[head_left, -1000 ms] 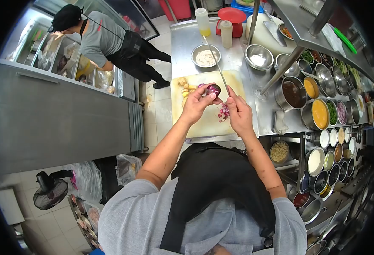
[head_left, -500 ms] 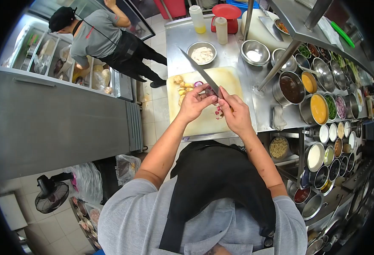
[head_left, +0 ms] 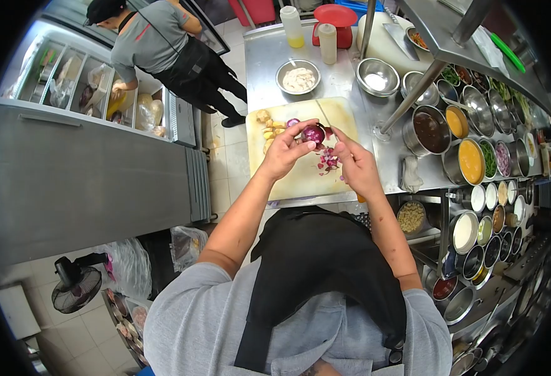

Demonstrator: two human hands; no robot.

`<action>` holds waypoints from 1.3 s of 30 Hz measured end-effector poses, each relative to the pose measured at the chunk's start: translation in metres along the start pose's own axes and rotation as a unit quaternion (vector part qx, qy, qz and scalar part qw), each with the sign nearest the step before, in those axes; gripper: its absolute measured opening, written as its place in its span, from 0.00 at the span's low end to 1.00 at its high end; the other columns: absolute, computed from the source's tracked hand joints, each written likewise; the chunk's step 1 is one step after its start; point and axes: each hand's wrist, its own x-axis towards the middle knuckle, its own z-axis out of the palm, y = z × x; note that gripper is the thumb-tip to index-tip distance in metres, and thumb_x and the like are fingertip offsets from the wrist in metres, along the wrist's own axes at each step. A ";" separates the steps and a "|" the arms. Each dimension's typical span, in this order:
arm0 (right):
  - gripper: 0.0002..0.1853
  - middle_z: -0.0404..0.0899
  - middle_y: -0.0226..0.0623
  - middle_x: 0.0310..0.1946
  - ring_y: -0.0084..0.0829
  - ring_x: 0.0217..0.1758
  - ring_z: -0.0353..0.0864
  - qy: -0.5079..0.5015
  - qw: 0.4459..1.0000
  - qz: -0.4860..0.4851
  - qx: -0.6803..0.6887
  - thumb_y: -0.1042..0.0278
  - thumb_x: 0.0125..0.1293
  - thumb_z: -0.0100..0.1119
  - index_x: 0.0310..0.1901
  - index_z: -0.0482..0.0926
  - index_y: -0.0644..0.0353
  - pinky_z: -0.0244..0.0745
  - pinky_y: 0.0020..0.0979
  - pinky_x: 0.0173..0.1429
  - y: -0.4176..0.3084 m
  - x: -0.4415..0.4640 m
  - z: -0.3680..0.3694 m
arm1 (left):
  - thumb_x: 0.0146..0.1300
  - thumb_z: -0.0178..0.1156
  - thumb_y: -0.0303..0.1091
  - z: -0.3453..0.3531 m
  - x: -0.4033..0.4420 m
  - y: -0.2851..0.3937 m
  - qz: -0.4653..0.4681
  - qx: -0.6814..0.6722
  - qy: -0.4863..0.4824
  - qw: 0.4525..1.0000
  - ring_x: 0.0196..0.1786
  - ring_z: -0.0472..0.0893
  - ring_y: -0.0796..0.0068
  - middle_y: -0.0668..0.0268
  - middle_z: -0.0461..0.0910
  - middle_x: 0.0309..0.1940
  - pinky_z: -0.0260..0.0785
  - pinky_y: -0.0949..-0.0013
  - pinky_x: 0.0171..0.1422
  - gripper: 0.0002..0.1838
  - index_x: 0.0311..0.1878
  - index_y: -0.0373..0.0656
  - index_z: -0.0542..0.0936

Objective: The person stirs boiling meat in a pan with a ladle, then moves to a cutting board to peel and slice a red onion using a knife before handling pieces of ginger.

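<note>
Above the cutting board (head_left: 294,185), my left hand (head_left: 286,150) holds a purple onion (head_left: 313,134) between its fingers and thumb. My right hand (head_left: 357,164) is closed on a knife (head_left: 326,114), whose thin blade edge points up and away beside the onion. A dark piece of peel hangs between onion and blade. Chopped purple onion (head_left: 329,160) lies on the board beneath my hands. Pieces of ginger (head_left: 263,117) and another cut onion piece (head_left: 293,123) lie at the board's left and upper part.
A metal bowl of pale food (head_left: 298,78) stands beyond the board, with squeeze bottles (head_left: 328,44) and a red scale (head_left: 335,17) behind. Bowls and pots (head_left: 427,130) crowd the right. At the upper left a co-worker (head_left: 156,44) reaches into an open fridge (head_left: 93,100).
The knife has turned from lying across the onion to pointing away beside it. The onion's shiny purple side now shows. The co-worker has shifted right and stands more upright.
</note>
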 end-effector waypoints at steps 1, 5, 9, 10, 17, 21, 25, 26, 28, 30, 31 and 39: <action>0.24 0.87 0.40 0.46 0.25 0.43 0.85 -0.010 1.000 -0.008 0.001 0.53 0.82 0.55 0.71 0.77 0.57 0.79 0.28 0.50 -0.001 -0.001 0.002 | 0.72 0.66 0.27 0.000 0.002 -0.001 -0.003 -0.010 0.002 1.000 0.58 0.84 0.72 0.62 0.82 0.59 0.75 0.67 0.67 0.32 0.76 0.35 0.68; 0.27 0.86 0.41 0.50 0.26 0.45 0.84 -0.023 0.999 -0.043 -0.019 0.55 0.81 0.57 0.76 0.71 0.57 0.79 0.30 0.55 -0.002 -0.004 0.011 | 0.72 0.66 0.28 0.001 0.006 -0.008 0.019 0.014 0.025 0.999 0.59 0.83 0.73 0.62 0.80 0.61 0.75 0.67 0.67 0.32 0.76 0.36 0.68; 0.33 0.84 0.47 0.50 0.32 0.44 0.85 -0.045 0.998 0.003 -0.052 0.55 0.80 0.58 0.80 0.63 0.58 0.78 0.35 0.58 0.014 -0.008 0.015 | 0.72 0.66 0.27 0.003 0.007 -0.020 0.027 -0.032 0.043 0.998 0.63 0.81 0.71 0.62 0.79 0.64 0.75 0.64 0.69 0.29 0.74 0.37 0.70; 0.33 0.84 0.47 0.50 0.32 0.44 0.85 -0.043 0.998 0.005 -0.052 0.55 0.80 0.58 0.80 0.63 0.58 0.78 0.35 0.58 0.020 -0.008 0.017 | 0.72 0.65 0.26 0.003 0.007 -0.024 0.027 -0.044 0.044 0.998 0.65 0.80 0.68 0.61 0.78 0.66 0.75 0.62 0.70 0.28 0.73 0.37 0.71; 0.31 0.82 0.46 0.42 0.38 0.40 0.84 0.016 0.980 -0.113 -0.161 0.58 0.79 0.57 0.78 0.66 0.60 0.79 0.35 0.49 0.011 -0.011 0.020 | 0.71 0.67 0.26 0.018 0.000 -0.030 0.022 -0.074 0.076 0.994 0.58 0.82 0.74 0.63 0.79 0.60 0.76 0.67 0.66 0.26 0.70 0.35 0.74; 0.30 0.81 0.50 0.41 0.44 0.40 0.82 0.016 0.984 -0.093 -0.149 0.55 0.78 0.58 0.76 0.69 0.61 0.78 0.38 0.49 0.009 -0.009 0.013 | 0.72 0.66 0.26 0.018 -0.001 -0.035 0.029 -0.068 0.074 0.995 0.58 0.82 0.75 0.63 0.79 0.60 0.76 0.68 0.65 0.25 0.70 0.35 0.74; 0.29 0.81 0.48 0.39 0.42 0.39 0.83 0.045 0.980 -0.148 -0.125 0.55 0.78 0.58 0.75 0.71 0.61 0.77 0.38 0.47 0.012 -0.013 0.019 | 0.73 0.66 0.29 0.015 -0.002 -0.032 0.013 -0.075 0.050 0.996 0.62 0.80 0.72 0.64 0.79 0.63 0.73 0.63 0.72 0.28 0.73 0.36 0.71; 0.29 0.81 0.48 0.38 0.42 0.38 0.83 0.048 0.978 -0.150 -0.136 0.55 0.78 0.58 0.74 0.72 0.61 0.78 0.38 0.47 0.008 -0.014 0.018 | 0.73 0.66 0.29 0.017 -0.002 -0.030 0.013 -0.075 0.049 0.996 0.62 0.80 0.72 0.64 0.79 0.63 0.73 0.63 0.72 0.28 0.73 0.36 0.71; 0.28 0.81 0.47 0.38 0.42 0.38 0.83 0.050 0.976 -0.152 -0.147 0.55 0.78 0.58 0.73 0.73 0.61 0.78 0.38 0.47 0.003 -0.014 0.016 | 0.72 0.67 0.26 0.022 -0.002 -0.026 0.030 -0.054 0.066 0.996 0.56 0.83 0.75 0.63 0.81 0.59 0.76 0.68 0.65 0.25 0.70 0.34 0.75; 0.27 0.82 0.48 0.38 0.44 0.38 0.83 0.030 0.982 -0.099 -0.159 0.55 0.78 0.58 0.71 0.75 0.62 0.78 0.38 0.47 0.001 -0.012 0.010 | 0.71 0.67 0.27 0.017 -0.003 -0.028 0.024 -0.033 0.062 0.997 0.57 0.83 0.75 0.63 0.81 0.59 0.77 0.68 0.65 0.25 0.70 0.34 0.75; 0.27 0.82 0.48 0.38 0.44 0.38 0.83 0.031 0.982 -0.099 -0.159 0.55 0.78 0.58 0.71 0.75 0.62 0.78 0.38 0.47 0.001 -0.012 0.009 | 0.71 0.67 0.27 0.016 -0.004 -0.030 0.017 -0.013 0.058 0.998 0.57 0.83 0.75 0.63 0.81 0.59 0.77 0.68 0.65 0.26 0.70 0.34 0.75; 0.23 0.83 0.41 0.38 0.27 0.40 0.85 0.009 0.996 0.062 0.067 0.61 0.81 0.54 0.73 0.75 0.59 0.80 0.33 0.47 -0.003 -0.014 0.003 | 0.74 0.65 0.29 0.017 -0.007 -0.016 0.011 -0.056 0.020 0.998 0.61 0.81 0.75 0.61 0.78 0.64 0.77 0.64 0.69 0.27 0.73 0.33 0.71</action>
